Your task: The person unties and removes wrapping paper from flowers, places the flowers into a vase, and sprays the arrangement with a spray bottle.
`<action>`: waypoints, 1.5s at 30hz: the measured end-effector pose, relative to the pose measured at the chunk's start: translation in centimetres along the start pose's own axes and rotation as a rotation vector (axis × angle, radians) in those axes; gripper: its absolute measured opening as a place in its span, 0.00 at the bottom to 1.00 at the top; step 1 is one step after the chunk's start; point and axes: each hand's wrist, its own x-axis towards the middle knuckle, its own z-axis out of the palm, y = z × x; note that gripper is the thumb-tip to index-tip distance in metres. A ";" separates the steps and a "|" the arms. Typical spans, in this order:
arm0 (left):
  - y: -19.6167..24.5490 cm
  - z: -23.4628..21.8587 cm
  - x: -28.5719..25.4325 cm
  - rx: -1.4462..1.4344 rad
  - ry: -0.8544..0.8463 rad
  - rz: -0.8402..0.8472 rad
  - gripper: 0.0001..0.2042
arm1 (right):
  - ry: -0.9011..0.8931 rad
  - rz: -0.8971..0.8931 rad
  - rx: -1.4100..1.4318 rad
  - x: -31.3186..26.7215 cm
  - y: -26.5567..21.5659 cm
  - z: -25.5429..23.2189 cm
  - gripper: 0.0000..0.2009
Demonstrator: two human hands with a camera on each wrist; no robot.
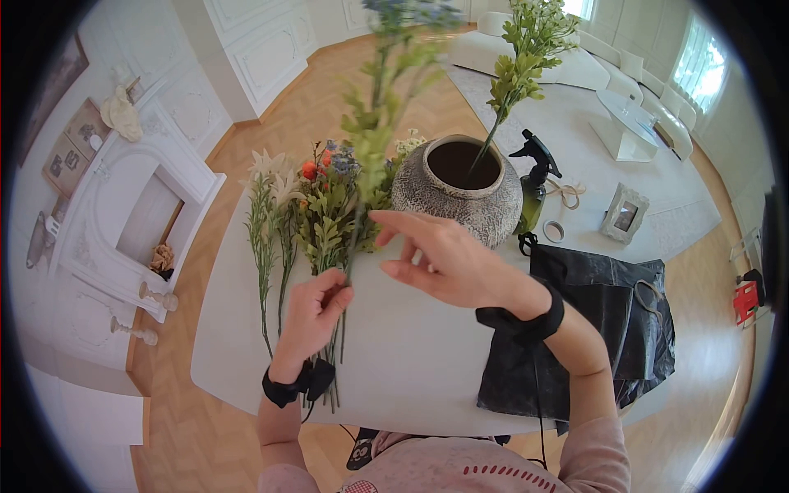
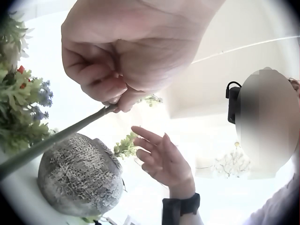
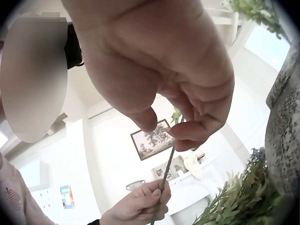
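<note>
My left hand (image 1: 312,316) pinches the green stem (image 2: 61,136) of a tall artificial flower between thumb and fingers. Its leaves (image 1: 370,135) and blue blossoms (image 1: 407,15) rise upright in the head view, blurred at the top. Close beside that stem, my right hand (image 1: 448,263) hovers with thumb and fingers apart, holding nothing. Beyond the right hand stands a rough grey round vase (image 1: 421,197) with a dark opening. One leafy stem (image 1: 530,49) leans out of it to the right.
Several artificial flowers (image 1: 325,218), white, orange and blue, lie on the white table (image 1: 226,329) left of the vase. To its right are a green spray bottle (image 1: 532,197), a tape roll (image 1: 553,231), twine (image 1: 567,194), a picture frame (image 1: 625,214) and black sheeting (image 1: 575,329).
</note>
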 end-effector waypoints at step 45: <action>-1.0 0.4 -2.4 -0.145 -0.187 -0.099 0.11 | 0.272 0.601 -0.452 5.7 11.4 -10.9 0.14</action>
